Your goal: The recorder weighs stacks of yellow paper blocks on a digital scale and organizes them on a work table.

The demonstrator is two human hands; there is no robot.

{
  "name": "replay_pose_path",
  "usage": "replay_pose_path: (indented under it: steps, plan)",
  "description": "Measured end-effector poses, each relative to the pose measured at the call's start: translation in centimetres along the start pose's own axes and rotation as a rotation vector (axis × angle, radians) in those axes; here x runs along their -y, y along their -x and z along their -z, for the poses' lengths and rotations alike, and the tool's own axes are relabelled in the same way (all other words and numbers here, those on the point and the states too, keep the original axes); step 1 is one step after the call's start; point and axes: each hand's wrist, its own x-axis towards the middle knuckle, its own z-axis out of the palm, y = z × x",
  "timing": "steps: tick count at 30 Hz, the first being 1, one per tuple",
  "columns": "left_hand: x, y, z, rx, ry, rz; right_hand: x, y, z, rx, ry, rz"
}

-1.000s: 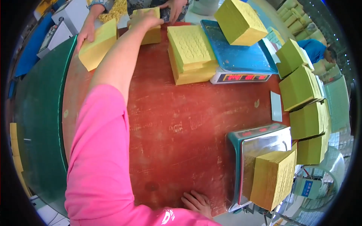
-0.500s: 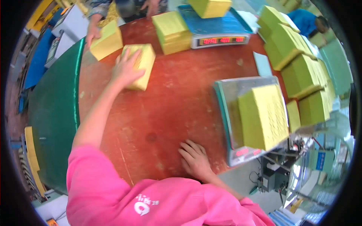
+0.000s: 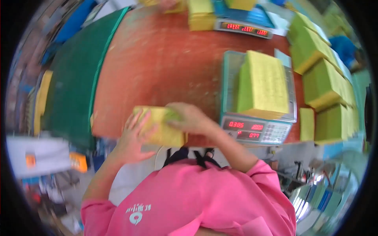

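Fingers (image 3: pixel 138 125) on yellow stack (image 3: pixel 163 129)

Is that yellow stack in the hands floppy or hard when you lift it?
The yellow stack looks like thin sheets, so it probably flexes a bit. Both the left hand and right hand grip it, hinting sheets could slide apart. Being flat-sided, it likely won't roll.

the whole view is smeared by motion, so the surface pattern of the yellow block of stacked sheets (image 3: pixel 159 126) cannot be made out. the right hand (image 3: pixel 188 117) covers its right top corner, and the left hand (image 3: pixel 132 139) hides its left edge. at the top edge, the far yellow stack (image 3: pixel 201 15) and the blue-topped scale (image 3: pixel 244 21) are cut off.
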Motion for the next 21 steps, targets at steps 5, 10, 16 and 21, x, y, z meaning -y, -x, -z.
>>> replay_pose_path:
  steps: [5,10,16,21]
  plan:
    - [-1.5,4.2,-1.1,-0.503,0.353,0.494,-0.2,0.1,0.6,0.226,-0.14,0.043]
    - [-0.2,-1.2,0.0,-0.066,0.078,0.6,-0.4,-1.6,-0.3,0.093,-0.076,0.158]
    - [1.1,0.9,-1.5,0.254,0.672,0.902,3.2,9.8,1.2,-0.123,-0.402,-0.032]
    - [-2.7,1.2,-5.0,0.003,1.059,0.901,0.3,16.9,-4.9,0.056,-0.751,-0.548]
